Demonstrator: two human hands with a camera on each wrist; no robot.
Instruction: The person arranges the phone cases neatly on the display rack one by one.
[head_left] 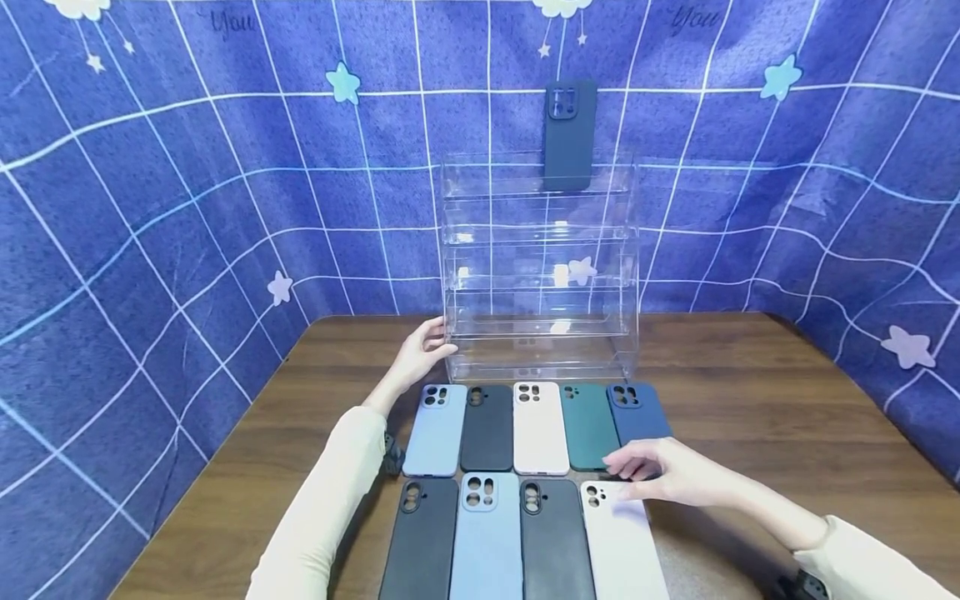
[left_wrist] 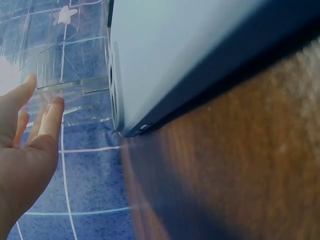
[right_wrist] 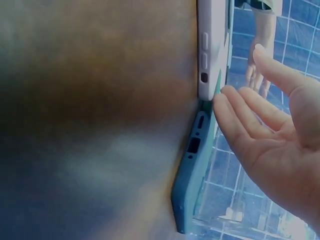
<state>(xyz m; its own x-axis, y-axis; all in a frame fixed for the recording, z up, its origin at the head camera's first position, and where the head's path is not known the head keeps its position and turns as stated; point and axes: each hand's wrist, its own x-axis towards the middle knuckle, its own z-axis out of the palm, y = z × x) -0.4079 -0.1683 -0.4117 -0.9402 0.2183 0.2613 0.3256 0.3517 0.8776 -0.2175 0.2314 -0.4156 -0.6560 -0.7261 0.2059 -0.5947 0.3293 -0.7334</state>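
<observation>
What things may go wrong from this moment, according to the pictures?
The dark case on the top tier rises well above the clear rack; if the left hand, at the rack's side edge, shifts it, that case might topple. The right hand is over the near white case, close to the green case, so it might knock either out of line.

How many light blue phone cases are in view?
2: one light blue case at the back row's left end, another second from left in the front row. Others may lie below the frame.
</observation>
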